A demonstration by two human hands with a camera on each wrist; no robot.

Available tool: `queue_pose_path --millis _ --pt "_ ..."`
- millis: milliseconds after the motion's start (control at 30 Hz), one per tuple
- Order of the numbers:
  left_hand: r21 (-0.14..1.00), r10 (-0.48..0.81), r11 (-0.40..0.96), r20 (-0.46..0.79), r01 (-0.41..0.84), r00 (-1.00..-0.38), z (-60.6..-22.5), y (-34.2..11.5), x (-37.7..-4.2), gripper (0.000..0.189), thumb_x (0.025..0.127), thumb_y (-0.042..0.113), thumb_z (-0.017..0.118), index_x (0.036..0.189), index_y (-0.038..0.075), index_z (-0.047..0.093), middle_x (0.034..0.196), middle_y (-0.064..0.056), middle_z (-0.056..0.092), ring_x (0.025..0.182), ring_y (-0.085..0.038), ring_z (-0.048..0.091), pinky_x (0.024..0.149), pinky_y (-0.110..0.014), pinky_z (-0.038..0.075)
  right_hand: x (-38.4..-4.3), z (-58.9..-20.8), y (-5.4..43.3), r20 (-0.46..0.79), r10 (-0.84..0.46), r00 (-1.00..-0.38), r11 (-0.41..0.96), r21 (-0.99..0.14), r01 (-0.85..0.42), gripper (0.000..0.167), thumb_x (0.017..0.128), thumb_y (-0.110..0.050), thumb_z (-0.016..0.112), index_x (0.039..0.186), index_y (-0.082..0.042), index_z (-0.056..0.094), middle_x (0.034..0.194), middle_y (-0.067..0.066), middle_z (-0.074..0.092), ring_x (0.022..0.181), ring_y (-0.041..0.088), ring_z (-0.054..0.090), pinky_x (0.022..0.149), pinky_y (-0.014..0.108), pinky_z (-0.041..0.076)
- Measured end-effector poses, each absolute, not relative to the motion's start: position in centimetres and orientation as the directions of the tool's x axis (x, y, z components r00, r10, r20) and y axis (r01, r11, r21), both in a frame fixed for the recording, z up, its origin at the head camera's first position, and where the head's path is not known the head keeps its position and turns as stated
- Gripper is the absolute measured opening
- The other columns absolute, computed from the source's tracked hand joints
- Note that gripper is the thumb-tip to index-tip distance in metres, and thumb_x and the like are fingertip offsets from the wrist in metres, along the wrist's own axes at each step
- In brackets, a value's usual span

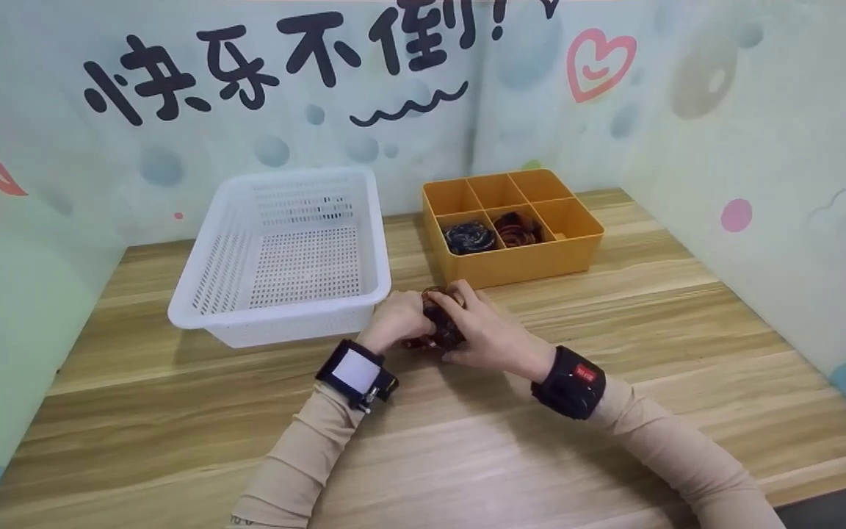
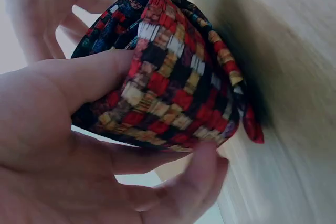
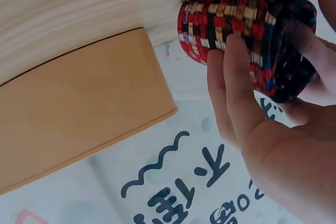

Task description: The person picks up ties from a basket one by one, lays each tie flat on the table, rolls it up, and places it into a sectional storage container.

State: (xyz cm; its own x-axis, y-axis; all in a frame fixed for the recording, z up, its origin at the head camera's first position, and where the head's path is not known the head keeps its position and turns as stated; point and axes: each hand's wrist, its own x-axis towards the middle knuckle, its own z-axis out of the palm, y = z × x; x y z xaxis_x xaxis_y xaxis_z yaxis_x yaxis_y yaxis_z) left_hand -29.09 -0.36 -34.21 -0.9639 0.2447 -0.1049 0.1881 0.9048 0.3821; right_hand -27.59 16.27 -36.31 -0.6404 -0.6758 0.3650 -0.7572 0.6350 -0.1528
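Note:
Both hands hold a rolled patterned cloth [image 1: 443,329] just above the wooden table, in front of the orange box. It is checked in red, cream, yellow and black, with a darker inner side, as the left wrist view shows. My left hand [image 1: 402,320] grips the roll from the left, thumb over its open end and fingers beneath. From the right, my right hand [image 1: 487,332] grips it too; in the right wrist view its fingers [image 3: 239,72] lie along the checked outside and the thumb is at the dark open end. A loose cloth tip [image 2: 253,125] sticks out near the table.
An orange divided box [image 1: 518,266] stands at the back right; a dark blue rolled cloth [image 1: 471,237] and a dark red one [image 1: 518,229] sit in neighbouring near-side compartments. At the back left is a white perforated basket [image 1: 287,321]. Printed walls [image 1: 761,147] border the wooden table [image 1: 614,353].

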Motion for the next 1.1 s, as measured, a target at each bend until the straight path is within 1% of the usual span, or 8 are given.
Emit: queue_pose_path --millis 133,267,467,567,667,733,933,1100 --pt "0.419 0.268 0.883 -0.081 0.211 -0.96 -34.2 -0.6 -29.1 0.038 0.074 0.009 0.064 0.11 -0.003 0.063 0.104 -0.02 0.069 0.096 -0.033 0.065 0.087 -0.04 0.052 -27.4 -37.0 16.1 0.322 -0.673 -0.665 0.671 -0.112 -0.733 0.097 0.065 -0.031 0.085 0.145 -0.008 0.034 0.134 0.02 0.041 0.11 0.038 0.052 0.086 0.051 0.052" --pt "0.45 0.233 0.878 -0.1 0.165 -0.967 -34.1 -0.6 -29.1 0.046 0.075 0.009 0.063 0.117 -0.007 0.055 0.11 -0.023 0.065 0.098 -0.035 0.063 0.087 -0.041 0.052 -27.5 -37.6 15.9 0.332 -0.677 -0.656 0.68 -0.058 -0.731 0.097 0.067 -0.035 0.084 0.145 -0.009 0.033 0.137 0.021 0.04 0.112 0.039 0.051 0.076 0.051 0.055" --pt "0.381 0.277 0.896 -0.078 0.228 -0.958 -33.9 -0.6 -29.2 0.021 0.077 0.006 0.056 0.092 -0.002 0.067 0.097 -0.02 0.07 0.079 -0.029 0.062 0.076 -0.04 0.054 -27.6 -38.1 15.8 0.353 -0.672 -0.651 0.688 -0.026 -0.725 0.093 0.069 -0.038 0.082 0.144 -0.008 0.036 0.136 0.019 0.042 0.111 0.036 0.051 0.069 0.049 0.056" --pt "0.402 0.276 0.889 -0.088 0.219 -0.957 -33.9 -0.7 -29.3 0.02 0.077 0.008 0.057 0.091 -0.001 0.067 0.093 -0.018 0.07 0.072 -0.024 0.056 0.068 -0.034 0.052 -27.7 -38.2 15.9 0.347 -0.671 -0.655 0.69 -0.031 -0.723 0.092 0.069 -0.039 0.081 0.144 -0.009 0.036 0.134 0.018 0.044 0.11 0.036 0.052 0.068 0.049 0.056" --pt "0.435 0.278 0.876 -0.101 0.209 -0.955 -33.9 -0.7 -29.3 0.02 0.077 0.01 0.058 0.091 0.0 0.067 0.092 -0.017 0.07 0.072 -0.023 0.059 0.061 -0.029 0.047 -27.9 -38.1 16.0 0.335 -0.663 -0.669 0.702 -0.033 -0.712 0.092 0.068 -0.042 0.081 0.143 -0.009 0.038 0.13 0.016 0.047 0.107 0.035 0.054 0.066 0.049 0.056" --pt "0.445 0.283 0.871 -0.112 0.206 -0.953 -33.9 -0.6 -29.2 0.022 0.078 0.013 0.058 0.094 0.002 0.068 0.093 -0.016 0.071 0.077 -0.026 0.063 0.063 -0.03 0.047 -28.0 -38.1 16.1 0.327 -0.659 -0.677 0.71 -0.027 -0.704 0.092 0.067 -0.045 0.081 0.141 -0.01 0.04 0.127 0.016 0.049 0.104 0.034 0.054 0.066 0.048 0.056" --pt "0.463 0.366 0.845 -0.138 0.267 -0.92 -34.3 0.1 -29.3 0.04 0.084 0.018 0.055 0.123 0.013 0.06 0.112 -0.012 0.068 0.094 -0.028 0.065 0.082 -0.037 0.052 -28.2 -38.0 16.2 0.321 -0.642 -0.696 0.731 -0.018 -0.683 0.087 0.062 -0.052 0.082 0.13 -0.011 0.046 0.115 0.013 0.052 0.097 0.033 0.056 0.065 0.046 0.055" --pt "0.476 0.407 0.828 -0.149 0.296 -0.901 -34.4 0.9 -29.3 0.034 0.088 0.017 0.051 0.118 0.003 0.06 0.107 -0.016 0.066 0.092 -0.028 0.062 0.085 -0.037 0.051 -28.5 -37.8 16.4 0.291 -0.609 -0.738 0.76 -0.052 -0.648 0.085 0.06 -0.047 0.085 0.127 -0.011 0.046 0.111 0.012 0.053 0.092 0.033 0.059 0.064 0.048 0.055"
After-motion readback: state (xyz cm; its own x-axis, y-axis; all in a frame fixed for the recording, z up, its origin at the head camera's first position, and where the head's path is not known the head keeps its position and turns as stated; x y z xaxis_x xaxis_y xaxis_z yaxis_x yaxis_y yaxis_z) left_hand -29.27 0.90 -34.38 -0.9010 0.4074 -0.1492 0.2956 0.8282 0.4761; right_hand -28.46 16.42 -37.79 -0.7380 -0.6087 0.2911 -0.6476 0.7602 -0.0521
